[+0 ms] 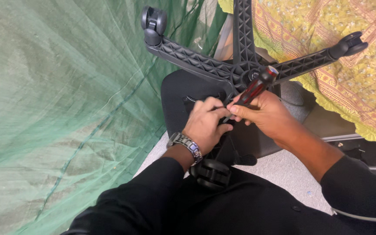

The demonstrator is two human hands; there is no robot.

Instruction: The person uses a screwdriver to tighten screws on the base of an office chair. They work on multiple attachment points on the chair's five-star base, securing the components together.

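Both hands meet at the middle of the frame, over the underside of an upturned office chair. Our right hand (268,115) is closed around a screwdriver (254,89) w/ a red-and-black handle — the handle slants up and to the right, its butt end just in front of the hub of the chair base (240,69). The tip end runs down between the two hands and is hidden by our fingers, so we can't tell what it touches. Our left hand (205,124) is curled, fingertips pinched together right beside the shaft's lower end; whether it grips something small there we cannot tell. A metal wristwatch (184,143) sits on that wrist, black sleeves on both arms.

The black star-shaped base spreads above the hands, ribbed arms reaching left, up and right. One caster (153,21) shows at the upper-left arm, another caster (354,43) at the right arm, and a third (210,173) lies near us, just below the left wrist. The black seat underside (177,95) is behind the hands.

Green netting (62,109) fills the left side — a yellow patterned cloth (323,26) hangs at upper right. Pale floor (283,169) shows below the chair.
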